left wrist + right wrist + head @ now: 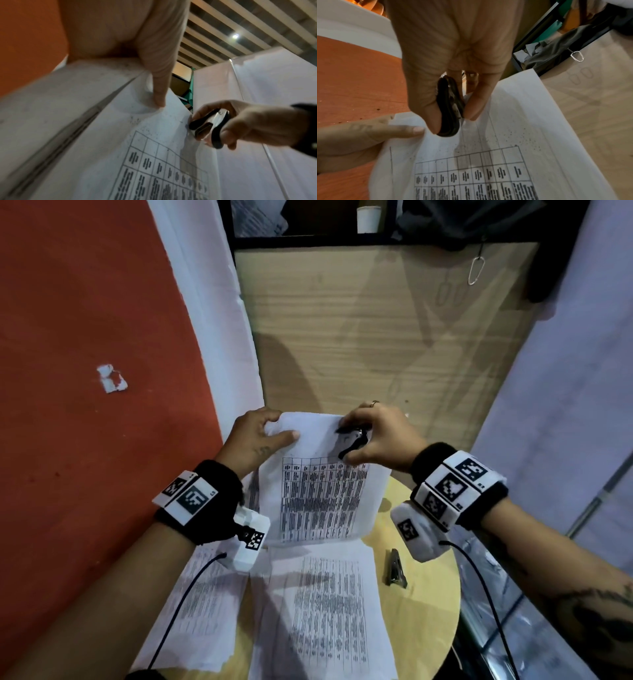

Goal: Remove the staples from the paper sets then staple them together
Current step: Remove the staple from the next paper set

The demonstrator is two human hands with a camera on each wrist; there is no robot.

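Note:
A stapled paper set (322,484) printed with a table is held up above the round yellow table (438,594). My left hand (282,428) pinches its top left corner, thumb (159,88) on the front sheet. My right hand (356,440) grips a black staple remover (347,451) at the set's top right corner, and its metal jaws meet the paper edge. In the wrist views the staple remover (205,125) (449,106) sits squeezed between thumb and fingers. The staple itself is hidden. More printed sheets (325,611) lie flat on the table below.
A metal stapler (395,568) lies on the table's right side. Another sheet (202,594) overhangs the table's left edge. An orange-red wall (85,371) is on the left, a wooden panel (376,337) ahead, and a white partition (565,371) on the right.

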